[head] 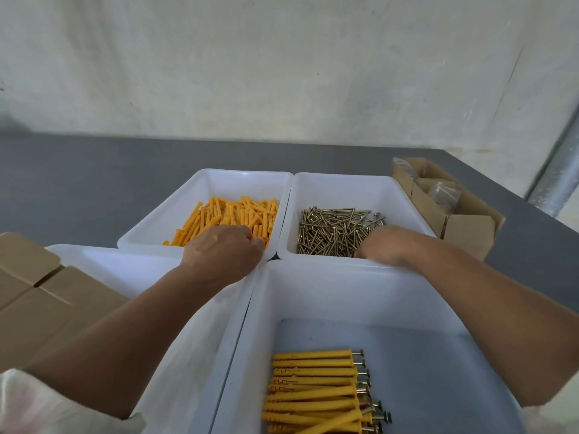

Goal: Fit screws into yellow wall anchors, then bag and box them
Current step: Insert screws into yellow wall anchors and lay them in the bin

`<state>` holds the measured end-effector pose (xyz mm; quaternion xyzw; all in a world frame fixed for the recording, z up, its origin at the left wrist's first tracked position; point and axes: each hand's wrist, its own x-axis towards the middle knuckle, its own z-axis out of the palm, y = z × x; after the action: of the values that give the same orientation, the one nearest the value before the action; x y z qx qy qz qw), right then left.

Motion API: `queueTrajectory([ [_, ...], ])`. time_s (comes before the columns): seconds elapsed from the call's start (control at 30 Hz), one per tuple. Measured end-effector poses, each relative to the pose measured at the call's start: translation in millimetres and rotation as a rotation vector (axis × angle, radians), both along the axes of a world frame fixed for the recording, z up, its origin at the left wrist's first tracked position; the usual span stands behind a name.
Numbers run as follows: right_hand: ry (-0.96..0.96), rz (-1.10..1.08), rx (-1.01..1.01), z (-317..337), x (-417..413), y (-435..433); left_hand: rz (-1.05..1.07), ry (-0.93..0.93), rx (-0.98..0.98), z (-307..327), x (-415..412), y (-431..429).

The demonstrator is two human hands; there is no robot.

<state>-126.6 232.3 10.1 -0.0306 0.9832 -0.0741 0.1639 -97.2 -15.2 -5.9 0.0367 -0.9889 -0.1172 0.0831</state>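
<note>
The left hand (224, 245) curls over the yellow anchors (232, 214) in the far-left bin (219, 177), and most of these lie near-to-far. The right hand (387, 245), blurred, dips into the screws (335, 230) in the far-right bin (344, 180). Each pile lies directly under its own hand, but I cannot tell whether either hand holds a piece.

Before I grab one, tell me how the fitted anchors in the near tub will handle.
The fitted anchors look like slim plastic, so probably light and stiff. Round shafts may roll on the tub's flat floor. Screw heads stand proud, so some might slide out.
</note>
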Motion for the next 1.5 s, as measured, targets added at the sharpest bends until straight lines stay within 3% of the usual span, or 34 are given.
queueTrajectory([
  [0.3,0.086,0.107,-0.471,-2,4,14,0.059,0.109,0.091,0,2,2],
  [0.47,0.288,0.092,-0.507,-5,8,18,0.053,0.174,0.16,1,5,3],
  [0.7,0.409,-0.003,-0.604,-8,12,19,0.035,0.319,0.294,7,6,0],
  [0.93,0.519,-0.107,-0.84,7,28,14,-0.064,0.486,0.571,23,12,4],
  [1.07,0.521,-0.116,-1.137,33,49,7,-0.131,0.52,0.984,34,15,8],
  [1.23,0.534,-0.135,-1.241,48,81,1,-0.14,0.37,1.338,43,21,14],
  [1.33,0.423,-0.111,-1.23,39,89,0,-0.104,0.197,1.467,42,22,16],
  [1.5,0.273,-0.025,-0.994,22,91,-2,-0.072,0.032,1.586,36,23,21],
])
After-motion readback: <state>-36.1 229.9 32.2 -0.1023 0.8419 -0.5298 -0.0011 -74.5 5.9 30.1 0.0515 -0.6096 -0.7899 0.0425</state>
